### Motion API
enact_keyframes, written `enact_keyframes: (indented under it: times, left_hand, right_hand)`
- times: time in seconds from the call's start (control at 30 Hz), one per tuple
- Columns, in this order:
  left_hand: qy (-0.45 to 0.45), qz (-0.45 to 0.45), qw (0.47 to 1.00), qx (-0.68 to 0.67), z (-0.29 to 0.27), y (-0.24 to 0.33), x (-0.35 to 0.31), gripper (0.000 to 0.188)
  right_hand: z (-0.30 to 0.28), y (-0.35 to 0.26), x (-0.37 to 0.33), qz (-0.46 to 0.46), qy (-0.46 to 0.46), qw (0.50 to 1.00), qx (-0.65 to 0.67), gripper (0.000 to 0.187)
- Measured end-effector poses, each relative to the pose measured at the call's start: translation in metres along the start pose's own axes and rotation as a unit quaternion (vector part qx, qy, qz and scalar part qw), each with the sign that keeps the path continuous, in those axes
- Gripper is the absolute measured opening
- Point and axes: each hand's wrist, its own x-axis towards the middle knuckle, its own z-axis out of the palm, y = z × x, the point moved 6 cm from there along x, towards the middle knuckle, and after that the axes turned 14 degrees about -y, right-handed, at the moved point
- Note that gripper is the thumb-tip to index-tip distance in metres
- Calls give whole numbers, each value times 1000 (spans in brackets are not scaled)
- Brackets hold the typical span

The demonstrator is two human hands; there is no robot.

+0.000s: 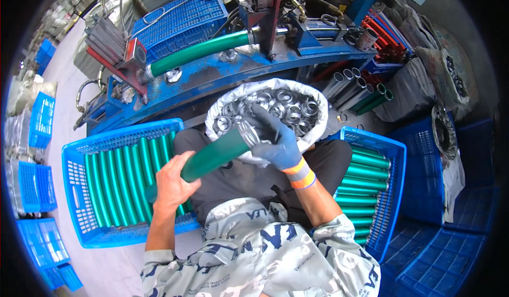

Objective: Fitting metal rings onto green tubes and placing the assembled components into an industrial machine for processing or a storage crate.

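Left grip (176,182) is wrapped round a green tube (216,155) above the lap (233,187), gloved right grip (278,142) is closed on the metal collar (248,133) at its far end, by the ring sack (318,134). Looks like collar-fitting tbh; next probably needs it seated square.

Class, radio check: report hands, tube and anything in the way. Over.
Left hand gripping green tube. Gloved right hand at metal ring on tube's far end. Sack of rings just beyond.
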Motion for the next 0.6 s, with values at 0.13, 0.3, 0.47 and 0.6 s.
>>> enact_keyframes:
  times: [0.13,0.3,0.47,0.6]
  left_hand:
    - [-32,-20,996,-78,1,1,-2,62]
    - [-21,6,1000,3,-18,10,-4,63]
    - [-49,16,997,56,-35,21,-5,62]
    - [-81,23,995,51,-39,25,-7,62]
  right_hand:
    - [13,-8,-4,-75,8,997,-17,130]
    - [15,-15,-7,-17,3,998,-61,125]
    - [13,-45,-4,27,-136,933,-332,104]
    - [3,-31,-16,104,-159,963,-191,97]
